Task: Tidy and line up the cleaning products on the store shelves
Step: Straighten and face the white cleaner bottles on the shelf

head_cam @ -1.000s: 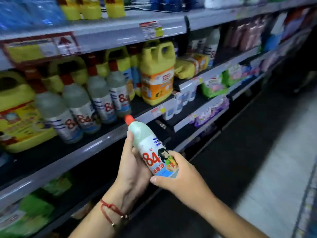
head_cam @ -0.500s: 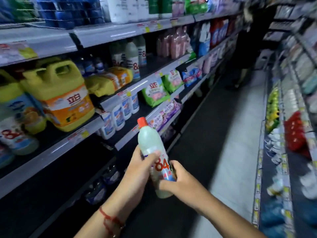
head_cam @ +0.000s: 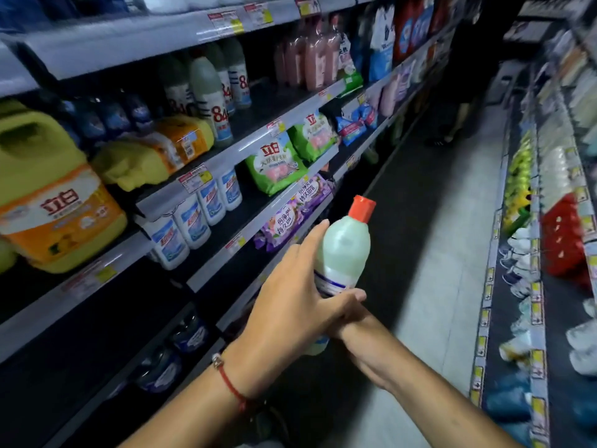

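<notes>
Head view: a pale green bottle [head_cam: 344, 250] with a red cap [head_cam: 362, 207] is held upright in the aisle, in front of the left-hand shelves [head_cam: 226, 150] and level with the lower tiers. The left hand [head_cam: 290, 305], a red cord at its wrist, wraps its grip round the bottle's label, index finger stretched up its side. The right hand [head_cam: 347, 321] lies mostly hidden beneath; I cannot tell its grip. Matching "84" bottles [head_cam: 210, 95] stand on an upper shelf
</notes>
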Tool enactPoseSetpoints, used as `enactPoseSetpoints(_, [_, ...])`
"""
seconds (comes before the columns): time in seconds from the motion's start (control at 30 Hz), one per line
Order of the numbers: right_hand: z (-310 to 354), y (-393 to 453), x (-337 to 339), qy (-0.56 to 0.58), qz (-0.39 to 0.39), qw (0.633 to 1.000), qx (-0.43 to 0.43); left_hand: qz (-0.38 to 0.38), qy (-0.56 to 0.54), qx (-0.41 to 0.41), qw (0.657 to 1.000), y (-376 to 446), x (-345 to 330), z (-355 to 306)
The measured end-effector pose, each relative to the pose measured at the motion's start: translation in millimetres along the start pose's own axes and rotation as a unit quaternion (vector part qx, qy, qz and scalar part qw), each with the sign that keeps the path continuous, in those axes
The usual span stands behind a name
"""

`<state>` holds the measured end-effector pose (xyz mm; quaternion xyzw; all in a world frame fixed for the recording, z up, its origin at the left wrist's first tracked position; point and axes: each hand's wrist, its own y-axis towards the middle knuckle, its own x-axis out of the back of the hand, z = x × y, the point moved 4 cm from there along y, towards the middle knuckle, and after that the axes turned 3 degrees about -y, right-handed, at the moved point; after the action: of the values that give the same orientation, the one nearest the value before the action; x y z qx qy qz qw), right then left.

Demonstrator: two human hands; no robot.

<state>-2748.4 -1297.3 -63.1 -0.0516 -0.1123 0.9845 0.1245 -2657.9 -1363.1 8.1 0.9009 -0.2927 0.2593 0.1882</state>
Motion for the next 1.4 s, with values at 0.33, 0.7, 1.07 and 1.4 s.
enactPoseSetpoints(0.33, [48,103,20,-0.142,-0.016,0.99,0.012,-0.005,-0.202,0.031,0.979,104,30,51])
enactPoseSetpoints(0.7, [92,218,16,-0.228,0.004,0.973,0.034,-0.059,0.033,0.049,0.997,184,91,90])
enactPoseSetpoints(1.07, [148,361,31,-0.118,0.089,0.989,0.029,-0.191,0.393,0.156,0.886,228,117,104])
enactPoseSetpoints(1.4, [195,472,6,-0.047,0.128,0.989,0.062,-0.235,0.446,0.242,0.829,271,94,116])
